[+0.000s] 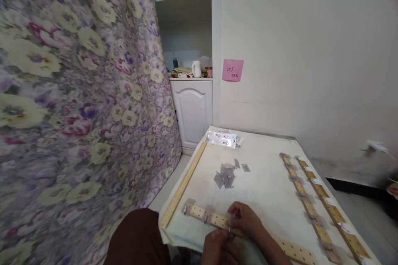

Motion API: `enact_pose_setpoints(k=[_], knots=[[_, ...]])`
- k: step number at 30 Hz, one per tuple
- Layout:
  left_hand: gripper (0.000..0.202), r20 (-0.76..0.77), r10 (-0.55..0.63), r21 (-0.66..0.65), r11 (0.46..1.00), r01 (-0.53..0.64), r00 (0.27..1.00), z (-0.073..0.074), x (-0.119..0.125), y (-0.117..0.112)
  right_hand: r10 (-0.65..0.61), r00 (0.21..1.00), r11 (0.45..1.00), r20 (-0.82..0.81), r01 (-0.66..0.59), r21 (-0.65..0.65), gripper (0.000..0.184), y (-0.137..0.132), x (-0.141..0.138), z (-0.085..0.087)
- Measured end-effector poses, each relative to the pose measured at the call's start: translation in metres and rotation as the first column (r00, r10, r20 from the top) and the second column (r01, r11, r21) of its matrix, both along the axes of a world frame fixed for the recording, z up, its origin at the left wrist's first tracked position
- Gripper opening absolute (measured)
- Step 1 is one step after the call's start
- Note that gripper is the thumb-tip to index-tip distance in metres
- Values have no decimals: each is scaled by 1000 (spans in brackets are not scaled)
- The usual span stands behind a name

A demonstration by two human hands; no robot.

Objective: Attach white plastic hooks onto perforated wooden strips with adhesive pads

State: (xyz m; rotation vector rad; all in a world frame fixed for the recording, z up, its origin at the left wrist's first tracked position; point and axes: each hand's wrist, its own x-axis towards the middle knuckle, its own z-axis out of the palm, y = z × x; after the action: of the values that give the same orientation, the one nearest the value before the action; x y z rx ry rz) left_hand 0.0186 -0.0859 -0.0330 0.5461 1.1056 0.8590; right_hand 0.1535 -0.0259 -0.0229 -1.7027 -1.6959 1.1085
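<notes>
A perforated wooden strip lies across the near edge of the white table. My right hand rests on the strip with fingers curled, pinching a small piece on it. My left hand is just below it at the strip's near side, fingers closed by the same spot; what it holds is too small to make out. A pile of small grey pieces lies beyond the hands.
A long wooden ruler runs along the table's left edge. Two more perforated strips lie at the right. A clear packet sits at the far edge. Floral fabric hangs at left; a pink note is on the wall.
</notes>
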Motion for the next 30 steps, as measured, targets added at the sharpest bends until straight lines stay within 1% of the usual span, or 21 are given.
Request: enact_pose_setpoints(k=[3,7,10,13,15,18,20,22,27,30], knots=[[35,-5,6,-16,1000,-6,1000,4,0,-1,7,1000,1000,0,-7,-4,29,0,-1,2],[39,13,16,4,1000,-17,1000,2,-2,-2,-1,1000,1000,-7,1,25,29,-4,-2,3],[42,12,6,56,998,-7,1000,0,-4,-3,24,997,996,-66,-19,83,26,-9,2,7],[47,-1,-9,42,999,9,1000,1,-7,-3,45,992,981,-115,-23,191,22,-15,13,13],[48,21,-7,37,999,6,1000,1,-8,-3,22,997,968,-77,-2,250,22,-23,21,14],[45,67,13,33,999,-15,998,2,-10,-3,10,999,962,35,-19,273,29,-38,29,9],[44,76,23,9,1000,-24,997,3,-11,-4,20,994,949,107,-52,311,33,-47,28,5],[45,66,30,-2,1000,-30,997,2,-11,-5,9,986,934,164,-67,350,32,-54,25,2],[51,50,77,52,995,-80,996,-3,-8,-6,-31,981,941,194,-37,337,26,-56,17,1],[56,34,82,47,995,-83,996,-3,-7,-3,-52,980,938,192,-18,345,26,-53,15,-1]])
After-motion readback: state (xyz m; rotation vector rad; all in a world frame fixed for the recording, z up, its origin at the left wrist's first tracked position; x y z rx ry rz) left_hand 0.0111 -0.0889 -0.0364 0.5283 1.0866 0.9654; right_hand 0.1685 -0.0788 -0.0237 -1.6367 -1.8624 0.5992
